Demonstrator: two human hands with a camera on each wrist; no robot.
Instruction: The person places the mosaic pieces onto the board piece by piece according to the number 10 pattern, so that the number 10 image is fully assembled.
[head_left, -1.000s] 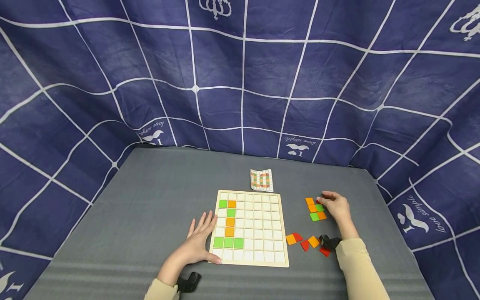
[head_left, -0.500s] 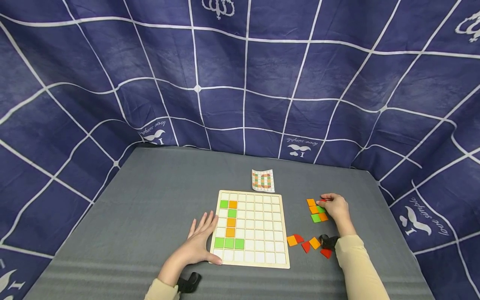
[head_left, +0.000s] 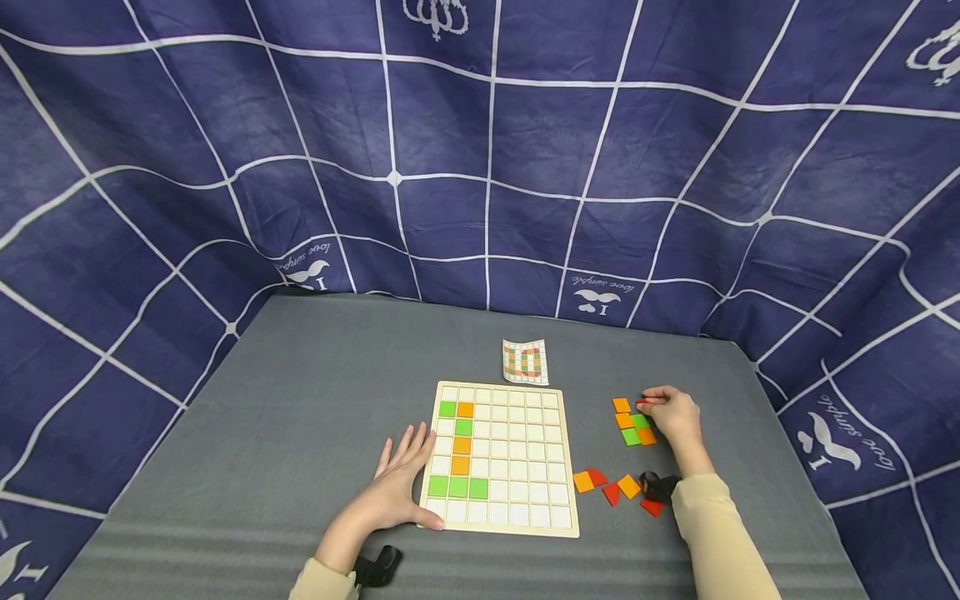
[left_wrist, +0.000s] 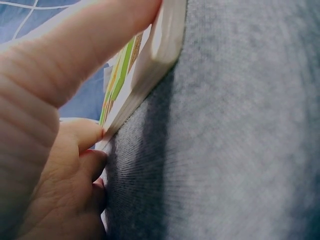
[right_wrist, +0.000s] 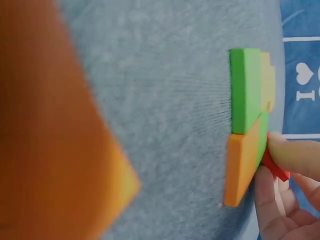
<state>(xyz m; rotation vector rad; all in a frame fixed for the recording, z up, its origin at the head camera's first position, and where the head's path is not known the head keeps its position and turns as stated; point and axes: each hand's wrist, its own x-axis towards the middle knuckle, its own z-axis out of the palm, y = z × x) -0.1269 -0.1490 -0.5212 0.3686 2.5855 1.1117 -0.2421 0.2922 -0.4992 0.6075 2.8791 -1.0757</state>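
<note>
A pale wooden grid board (head_left: 517, 471) lies on the grey table, with several green tiles (head_left: 458, 486) and orange tiles (head_left: 462, 445) set in its left columns. My left hand (head_left: 390, 492) rests along the board's left edge, fingers spread and straight, thumb at the near-left corner. In the left wrist view the thumb (left_wrist: 75, 50) lies against the board's rim (left_wrist: 167, 35). Right of the board, my right hand (head_left: 675, 417) pinches a red tile (right_wrist: 274, 167) between thumb and fingers. The tile is tilted, close beside a cluster of green tiles (right_wrist: 245, 90) and orange tiles (right_wrist: 240, 170).
A small printed pattern card (head_left: 526, 362) with curling edges lies behind the board. Between the board and my right wrist are loose red quarter-round pieces (head_left: 611, 493) and orange squares (head_left: 629, 486). A blue curtain (head_left: 487, 208) with white lines hangs behind the table.
The red tile beside the cluster has shifted slightly right and now stands tilted in my right fingers. More of the green tile beside it shows. My left hand and the board stay put.
</note>
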